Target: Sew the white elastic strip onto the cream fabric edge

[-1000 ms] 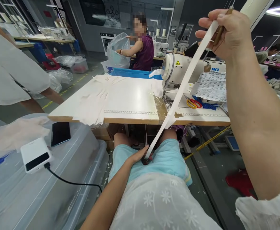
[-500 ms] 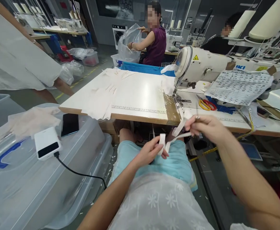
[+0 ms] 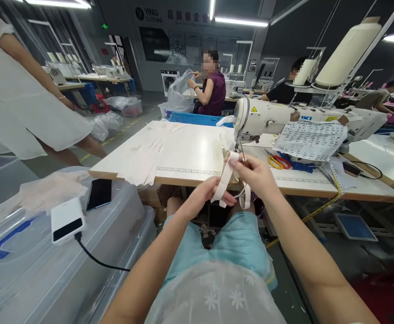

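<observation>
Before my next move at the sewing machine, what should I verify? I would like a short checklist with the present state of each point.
1. Left hand and right hand both at the white strip: ok.
2. Strip straight, without loops: not ok, it hangs looped.
3. Scissors apart from the strip: ok, they lie to its right.
4. Pale cloth wholly on the table: not ok, it hangs over the front edge.
5. Sewing machine threaded at the needle: cannot tell, too small.

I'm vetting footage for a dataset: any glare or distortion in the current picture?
Head view: pale glare washes the middle of the white tabletop, and the ceiling light looks blown out; also head view, the right forearm looks stretched towards its corner, probably wide-angle distortion.
</observation>
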`<state>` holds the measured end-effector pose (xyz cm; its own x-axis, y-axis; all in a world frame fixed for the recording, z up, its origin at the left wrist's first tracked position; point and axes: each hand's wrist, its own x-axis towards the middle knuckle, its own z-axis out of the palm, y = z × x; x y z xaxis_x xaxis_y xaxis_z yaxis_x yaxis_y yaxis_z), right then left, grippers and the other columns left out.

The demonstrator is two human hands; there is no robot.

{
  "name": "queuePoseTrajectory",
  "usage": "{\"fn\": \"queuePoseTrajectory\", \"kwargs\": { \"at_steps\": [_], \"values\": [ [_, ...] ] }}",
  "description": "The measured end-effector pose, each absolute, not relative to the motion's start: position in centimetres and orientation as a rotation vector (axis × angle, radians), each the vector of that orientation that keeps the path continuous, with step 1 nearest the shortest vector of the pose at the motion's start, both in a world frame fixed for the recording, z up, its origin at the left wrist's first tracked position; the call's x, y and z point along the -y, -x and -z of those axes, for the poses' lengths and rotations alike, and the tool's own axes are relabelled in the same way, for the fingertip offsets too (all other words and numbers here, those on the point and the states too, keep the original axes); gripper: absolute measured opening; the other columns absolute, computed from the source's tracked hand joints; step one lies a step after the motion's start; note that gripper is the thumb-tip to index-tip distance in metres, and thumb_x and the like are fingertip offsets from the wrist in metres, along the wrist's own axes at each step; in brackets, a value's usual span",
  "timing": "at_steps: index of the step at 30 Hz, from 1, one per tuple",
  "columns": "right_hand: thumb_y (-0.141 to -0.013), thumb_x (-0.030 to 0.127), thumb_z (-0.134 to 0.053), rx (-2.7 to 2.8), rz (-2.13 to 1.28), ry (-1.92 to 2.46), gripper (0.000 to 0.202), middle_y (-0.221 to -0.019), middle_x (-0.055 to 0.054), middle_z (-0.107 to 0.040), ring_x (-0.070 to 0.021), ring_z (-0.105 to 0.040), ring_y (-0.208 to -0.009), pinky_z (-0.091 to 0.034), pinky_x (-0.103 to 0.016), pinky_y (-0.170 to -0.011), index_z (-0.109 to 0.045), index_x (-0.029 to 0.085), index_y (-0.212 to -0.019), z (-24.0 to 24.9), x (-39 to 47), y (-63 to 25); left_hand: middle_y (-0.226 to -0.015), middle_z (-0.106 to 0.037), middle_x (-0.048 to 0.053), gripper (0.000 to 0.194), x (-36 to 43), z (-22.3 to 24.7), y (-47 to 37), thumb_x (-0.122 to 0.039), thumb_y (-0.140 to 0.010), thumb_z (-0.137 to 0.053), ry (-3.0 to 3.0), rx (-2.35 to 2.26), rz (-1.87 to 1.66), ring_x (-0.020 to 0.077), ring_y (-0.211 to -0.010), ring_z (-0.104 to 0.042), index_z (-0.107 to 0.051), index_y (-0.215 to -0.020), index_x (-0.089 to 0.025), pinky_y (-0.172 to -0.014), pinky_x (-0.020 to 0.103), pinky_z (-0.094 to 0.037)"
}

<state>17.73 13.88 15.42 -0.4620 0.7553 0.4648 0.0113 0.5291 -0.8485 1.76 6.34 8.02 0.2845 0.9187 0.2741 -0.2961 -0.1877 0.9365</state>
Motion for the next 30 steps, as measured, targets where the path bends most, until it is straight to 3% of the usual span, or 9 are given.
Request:
{"fn": "queuePoseTrajectory", "kwargs": {
  "at_steps": [4, 7, 10, 16, 23, 27, 30],
  "values": [
    [-0.072, 0.052, -0.074, 1.779, -1.064, 0.582, 0.032, -0.048, 0.008, -0.032, -0.0100, -0.027, -0.042, -0.021, -0.025, -0.041, -0.065, 0.022, -0.076, -18.7, -18.2, -16.8, -0.093, -0.072, 0.016, 0.075, -6.7, -0.1, -2.3, -0.067, -0.093, -0.021, -1.124, -0.869, -1.067, 0.0298, -0.098, -0.065, -0.059, -0.116, -0.006, -0.104, 0.044, -0.038],
    [-0.070, 0.051, -0.076, 1.715, -1.087, 0.579, 0.035, -0.052, 0.006, -0.045, -0.0075, -0.025, -0.040, -0.021, -0.024, -0.038, -0.058, 0.021, -0.071, -20.3, -20.9, -16.6, -0.084, -0.071, 0.017, 0.085, -6.3, 6.3, -2.9, -0.078, -0.084, -0.018, -0.978, -1.043, -0.847, 0.0295, -0.088, -0.067, -0.060, -0.104, -0.007, -0.093, 0.044, -0.045],
    [-0.073, 0.044, -0.075, 1.663, -1.094, 0.610, 0.030, -0.064, 0.001, -0.060, -0.0062, -0.025, -0.039, -0.021, -0.023, -0.037, -0.057, 0.021, -0.072, -21.0, -22.7, -16.8, -0.070, -0.067, 0.015, 0.082, -5.4, 10.2, -3.1, -0.082, -0.080, -0.027, -0.944, -1.127, -0.698, 0.0280, -0.071, -0.065, -0.061, -0.093, -0.008, -0.081, 0.045, -0.049],
    [-0.077, 0.027, -0.071, 1.621, -1.120, 0.672, 0.014, -0.069, 0.000, -0.066, -0.0063, -0.027, -0.041, -0.025, -0.022, -0.038, -0.060, 0.019, -0.075, -21.6, -24.0, -17.4, -0.074, -0.068, 0.011, 0.067, -4.9, 11.8, -2.8, -0.071, -0.088, -0.037, -0.963, -1.163, -0.637, 0.0236, -0.075, -0.064, -0.064, -0.095, -0.010, -0.084, 0.038, -0.047],
    [-0.085, 0.017, -0.063, 1.582, -1.124, 0.713, 0.012, -0.068, 0.001, -0.066, -0.0051, -0.029, -0.039, -0.026, -0.018, -0.036, -0.057, 0.019, -0.074, -21.7, -24.7, -17.4, -0.070, -0.068, 0.008, 0.060, -5.4, 12.6, -2.7, -0.066, -0.090, -0.040, -0.940, -1.147, -0.625, 0.0208, -0.070, -0.062, -0.067, -0.092, -0.012, -0.080, 0.035, -0.046],
    [-0.092, 0.012, -0.051, 1.550, -1.127, 0.721, 0.017, -0.069, 0.002, -0.066, -0.0049, -0.032, -0.038, -0.029, -0.017, -0.036, -0.059, 0.019, -0.078, -22.1, -25.0, -17.1, -0.072, -0.069, 0.009, 0.066, -5.4, 12.8, -2.5, -0.071, -0.089, -0.038, -0.910, -1.120, -0.639, 0.0209, -0.070, -0.062, -0.066, -0.093, -0.011, -0.078, 0.034, -0.046],
    [-0.093, 0.013, -0.051, 1.504, -1.098, 0.725, 0.016, -0.070, 0.001, -0.066, -0.0059, -0.042, -0.040, -0.034, -0.017, -0.037, -0.058, 0.019, -0.080, -22.7, -25.1, -17.0, -0.078, -0.070, 0.013, 0.082, -5.4, 12.4, -2.2, -0.080, -0.086, -0.028, -0.889, -1.087, -0.668, 0.0239, -0.075, -0.065, -0.065, -0.101, -0.008, -0.081, 0.037, -0.047]
  ]
}}
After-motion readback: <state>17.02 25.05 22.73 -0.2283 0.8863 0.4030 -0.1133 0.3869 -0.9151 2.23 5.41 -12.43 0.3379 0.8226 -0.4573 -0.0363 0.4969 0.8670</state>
